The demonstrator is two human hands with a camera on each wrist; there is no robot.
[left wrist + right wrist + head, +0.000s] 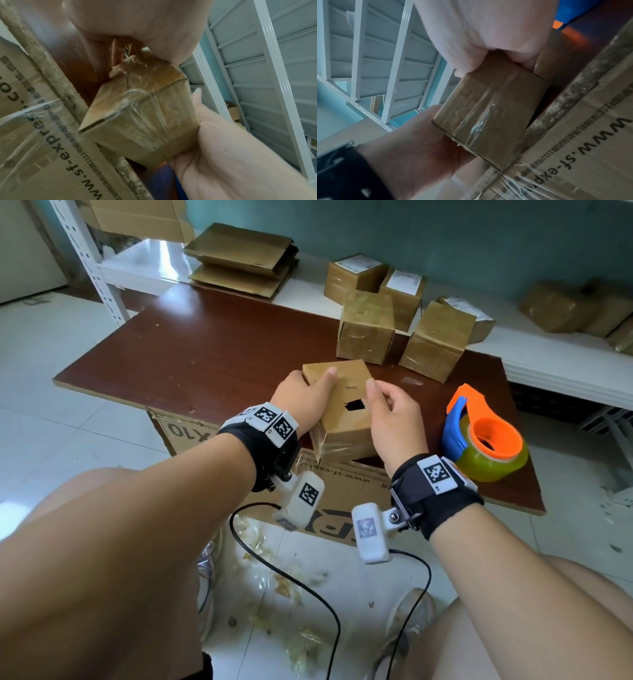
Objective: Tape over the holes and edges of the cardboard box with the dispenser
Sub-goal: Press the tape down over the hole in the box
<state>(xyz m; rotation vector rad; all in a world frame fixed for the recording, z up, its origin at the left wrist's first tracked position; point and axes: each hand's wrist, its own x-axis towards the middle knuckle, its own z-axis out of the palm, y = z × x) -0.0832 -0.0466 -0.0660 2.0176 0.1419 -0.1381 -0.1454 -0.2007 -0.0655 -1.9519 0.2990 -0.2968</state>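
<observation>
A small cardboard box [346, 419] sits at the front edge of the brown table board [205, 347]. Its top has a dark torn hole [355, 405], and clear tape wraps its sides [145, 108] [488, 108]. My left hand [303, 402] grips the box's left side with the thumb on top. My right hand [392, 414] grips its right side, thumb at the top edge. The orange and blue tape dispenser [486, 436], loaded with a clear roll, lies on the board just right of my right hand, untouched.
Several taped boxes [366, 330] stand behind the box. Flattened cartons [239, 258] lie at the back, beside white metal shelving [92, 258]. A large printed carton [342, 484] sits under the board. A black cable [291, 577] and tape scraps lie on the floor.
</observation>
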